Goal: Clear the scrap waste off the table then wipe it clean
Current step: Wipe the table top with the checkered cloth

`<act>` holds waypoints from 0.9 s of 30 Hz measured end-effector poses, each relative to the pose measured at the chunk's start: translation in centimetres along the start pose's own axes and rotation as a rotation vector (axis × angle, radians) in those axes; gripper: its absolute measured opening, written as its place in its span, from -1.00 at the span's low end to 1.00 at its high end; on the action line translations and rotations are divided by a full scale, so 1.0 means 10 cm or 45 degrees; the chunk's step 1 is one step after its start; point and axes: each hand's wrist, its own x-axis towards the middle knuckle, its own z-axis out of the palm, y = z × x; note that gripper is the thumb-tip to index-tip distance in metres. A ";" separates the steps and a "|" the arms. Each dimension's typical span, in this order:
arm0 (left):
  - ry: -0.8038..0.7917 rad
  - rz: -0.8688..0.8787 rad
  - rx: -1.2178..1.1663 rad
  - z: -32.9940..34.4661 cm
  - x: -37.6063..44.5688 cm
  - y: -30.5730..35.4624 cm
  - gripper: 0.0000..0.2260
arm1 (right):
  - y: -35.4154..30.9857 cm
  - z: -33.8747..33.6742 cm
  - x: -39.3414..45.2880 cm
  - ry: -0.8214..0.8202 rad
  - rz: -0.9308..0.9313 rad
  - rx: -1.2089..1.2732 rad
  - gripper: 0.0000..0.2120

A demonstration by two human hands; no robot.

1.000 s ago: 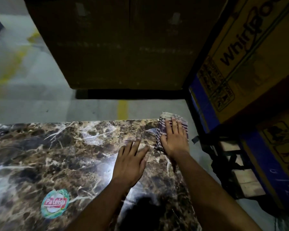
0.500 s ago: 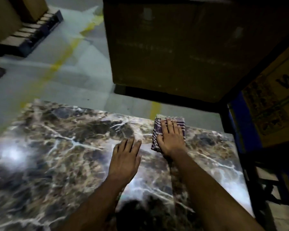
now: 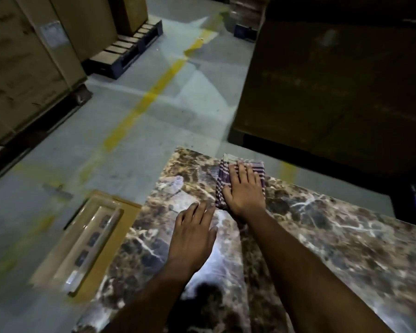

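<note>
Marble table [image 3: 334,236], right hand [image 3: 244,191] flat on checked cloth [image 3: 222,181] (folded), left hand [image 3: 192,234] flat beside, cardboard box [image 3: 334,92] beyond.

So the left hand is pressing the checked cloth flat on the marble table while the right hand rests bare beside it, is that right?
Not quite: the hands are swapped. The head view shows the right hand pressing the checked cloth flat on the marble table, while the left hand rests bare beside it.
</note>
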 end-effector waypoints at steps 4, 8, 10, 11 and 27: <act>0.044 -0.077 -0.034 -0.06 -0.06 -0.45 -0.48 | -0.65 0.07 0.31 0.003 -0.090 -0.009 -0.20; 0.126 -0.063 -0.058 -0.08 -0.11 -0.75 -0.45 | -1.17 0.12 0.62 0.003 -0.200 -0.026 -0.19; 0.141 -0.070 -0.057 -0.09 -0.18 -0.84 -0.44 | -1.31 0.13 0.67 -0.004 -0.247 -0.041 -0.19; 0.134 -0.077 -0.063 -0.11 -0.21 -0.89 -0.43 | -1.38 0.15 0.66 -0.011 -0.274 -0.052 -0.19; -0.093 -0.189 0.025 -0.43 -2.26 -1.10 -0.54 | -2.21 0.52 -1.40 -0.133 -0.534 -0.064 -0.26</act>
